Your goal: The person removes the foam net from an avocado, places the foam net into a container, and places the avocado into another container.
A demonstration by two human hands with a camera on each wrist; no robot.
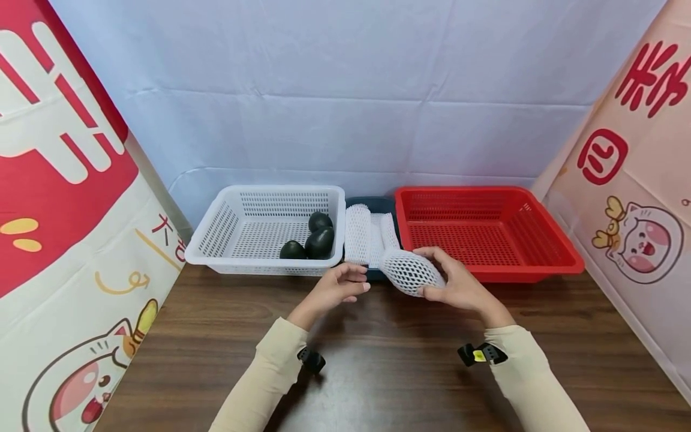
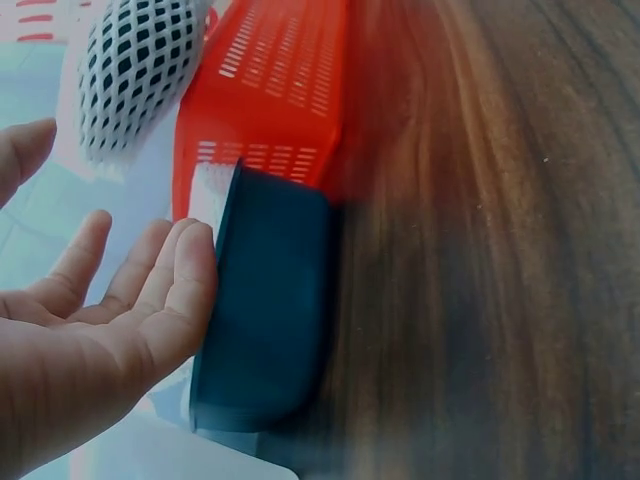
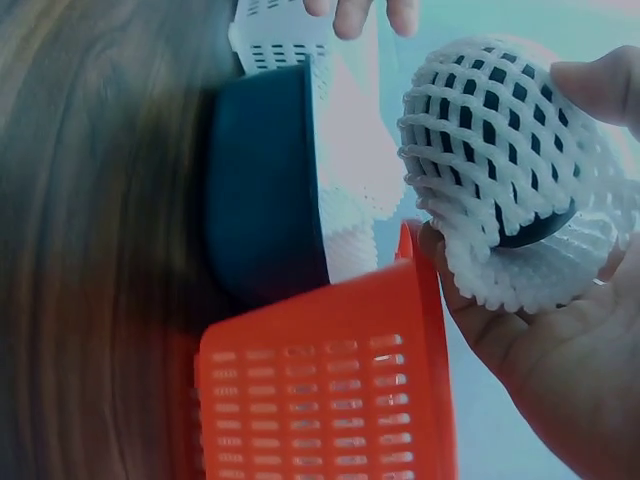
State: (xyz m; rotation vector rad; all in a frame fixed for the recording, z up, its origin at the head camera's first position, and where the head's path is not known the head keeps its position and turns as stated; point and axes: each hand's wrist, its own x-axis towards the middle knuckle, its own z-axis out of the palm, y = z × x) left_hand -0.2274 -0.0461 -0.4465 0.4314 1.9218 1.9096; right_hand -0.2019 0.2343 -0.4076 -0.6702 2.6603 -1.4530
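My right hand (image 1: 459,285) grips a dark avocado wrapped in a white foam net sleeve (image 1: 411,273), above the front edge of the teal bin (image 2: 265,300). In the right wrist view, thumb and fingers curl round the netted avocado (image 3: 490,140), and dark skin shows through the mesh and at the sleeve's open end. My left hand (image 1: 337,288) holds nothing; its fingers are loosely bent near the bin's front wall, apart from the netted avocado. White foam net sleeves (image 1: 357,234) lie in the teal bin between the two baskets.
On the left stands a white basket (image 1: 216,261) with three dark avocados (image 1: 320,242) in its right end. A red basket (image 1: 540,273) stands on the right. All sit on a brown wooden table (image 1: 399,372), with a pale cloth (image 1: 351,132) hanging behind.
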